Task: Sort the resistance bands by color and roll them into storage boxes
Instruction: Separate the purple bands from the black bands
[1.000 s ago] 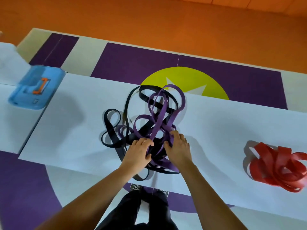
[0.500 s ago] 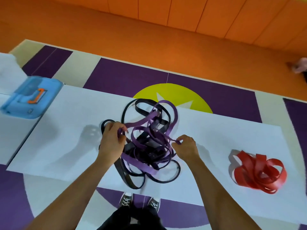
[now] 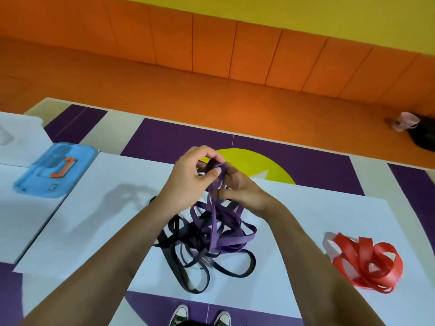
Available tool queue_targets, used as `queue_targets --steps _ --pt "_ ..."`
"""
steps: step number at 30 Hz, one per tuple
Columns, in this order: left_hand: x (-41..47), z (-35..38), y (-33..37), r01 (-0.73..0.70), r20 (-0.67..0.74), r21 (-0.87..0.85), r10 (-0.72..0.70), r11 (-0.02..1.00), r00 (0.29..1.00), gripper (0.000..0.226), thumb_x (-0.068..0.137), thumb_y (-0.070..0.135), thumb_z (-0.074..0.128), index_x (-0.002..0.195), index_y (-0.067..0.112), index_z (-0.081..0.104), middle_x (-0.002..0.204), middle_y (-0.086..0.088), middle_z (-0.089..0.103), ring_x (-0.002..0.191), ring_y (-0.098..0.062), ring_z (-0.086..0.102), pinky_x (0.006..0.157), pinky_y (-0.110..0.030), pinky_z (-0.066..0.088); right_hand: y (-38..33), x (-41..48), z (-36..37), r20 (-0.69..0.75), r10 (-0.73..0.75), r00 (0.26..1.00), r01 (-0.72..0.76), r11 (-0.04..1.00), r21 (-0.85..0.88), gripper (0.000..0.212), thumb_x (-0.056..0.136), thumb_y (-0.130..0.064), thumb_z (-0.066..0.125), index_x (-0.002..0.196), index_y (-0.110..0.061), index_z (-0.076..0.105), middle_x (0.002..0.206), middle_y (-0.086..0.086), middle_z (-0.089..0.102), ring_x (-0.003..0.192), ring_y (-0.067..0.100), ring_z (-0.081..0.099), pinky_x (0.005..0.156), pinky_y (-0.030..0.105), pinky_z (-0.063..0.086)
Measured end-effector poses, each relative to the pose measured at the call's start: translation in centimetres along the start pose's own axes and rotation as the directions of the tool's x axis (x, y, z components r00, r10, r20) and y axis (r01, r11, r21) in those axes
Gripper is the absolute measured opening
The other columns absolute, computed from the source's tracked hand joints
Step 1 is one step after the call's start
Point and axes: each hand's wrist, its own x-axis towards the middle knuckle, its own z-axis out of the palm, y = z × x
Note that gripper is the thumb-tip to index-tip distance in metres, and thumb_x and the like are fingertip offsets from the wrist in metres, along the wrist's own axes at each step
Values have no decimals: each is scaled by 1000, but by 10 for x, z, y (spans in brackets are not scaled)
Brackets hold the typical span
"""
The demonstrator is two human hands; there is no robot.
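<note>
A tangle of purple bands [image 3: 223, 234] and black bands [image 3: 193, 262] lies on the white table [image 3: 94, 231] in front of me. Both hands are raised above the heap and meet at the top of a purple band. My left hand [image 3: 190, 177] pinches that band between thumb and fingers. My right hand [image 3: 240, 189] grips the same purple band just beside it, and the band hangs down from them into the pile. A separate heap of red bands [image 3: 367, 262] sits on the table at the right.
A blue storage box with an orange handle [image 3: 54, 170] rests at the left, across the seam between two white tables. My shoes [image 3: 200, 314] show below the table's near edge. A pink cup [image 3: 406, 121] stands on the orange floor far right.
Both hands have come up off the pile and together, lifting a purple band above the tangle. Earlier they were apart and low in the heap. The camera has tilted upward.
</note>
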Motion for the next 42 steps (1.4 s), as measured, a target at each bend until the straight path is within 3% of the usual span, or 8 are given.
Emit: queue_targets --steps 4,7,10,15,22,28,33,42 --pt "19 -11 15 -46 -107 -88 36 995 994 16 93 3 70 97 18 71 90 9 72 85 -19 74 83 -49 61 15 6 13 -111 115 987 -125 989 -82 46 77 -26 88 119 -21 68 107 -4 75 111 22 69 108 50 48" --pt "27 -17 23 -65 -181 -163 35 985 983 17 92 -3 69 93 14 71 87 9 71 83 -18 74 78 -47 64 46 1 19 -119 213 970 -227 967 -118 14 84 -21 82 96 -23 75 89 -12 77 90 7 73 94 28 53" --pt "32 -25 22 -82 -270 -183 30 980 962 27 92 -8 67 86 18 70 84 6 71 83 -19 74 75 -41 65 83 -12 21 -194 239 951 -289 912 -291 22 88 -16 73 74 -30 64 66 -15 63 67 7 60 77 37 52" --pt "25 -23 11 -60 -276 -163 12 985 961 23 95 -9 62 88 13 67 86 -5 67 80 -20 71 76 -32 64 107 -28 13 -321 268 909 -366 881 -301 18 97 -23 64 82 -33 66 70 -4 65 73 20 69 80 37 56" --pt "10 -10 -10 92 -139 -3 -92 996 986 16 95 -2 66 94 13 69 99 -7 71 67 -6 70 65 -9 50 26 -14 -22 -614 55 787 -78 997 -11 15 103 -7 51 103 -7 66 59 9 56 55 26 54 55 30 51" --pt "4 16 -4 96 -28 -88 -99 992 995 20 94 -6 63 93 13 70 99 0 71 74 -4 71 72 -12 51 15 -17 -8 -152 120 981 -119 993 15 49 73 -8 68 121 -17 63 99 4 66 92 18 62 86 35 51" --pt "1 29 -7 117 33 -197 -113 973 993 23 96 -11 57 91 7 70 97 1 69 81 -16 74 75 -24 61 57 -34 44 93 303 948 -312 945 102 42 90 -19 77 129 -16 63 123 0 73 120 9 66 107 29 49" --pt "-32 43 -102 270 65 258 -296 928 953 38 94 -2 55 122 23 57 126 1 49 79 -17 66 79 -28 51 76 -55 4 -459 382 802 -437 900 -15 18 99 -17 58 86 -6 63 53 4 51 47 24 55 60 38 49"
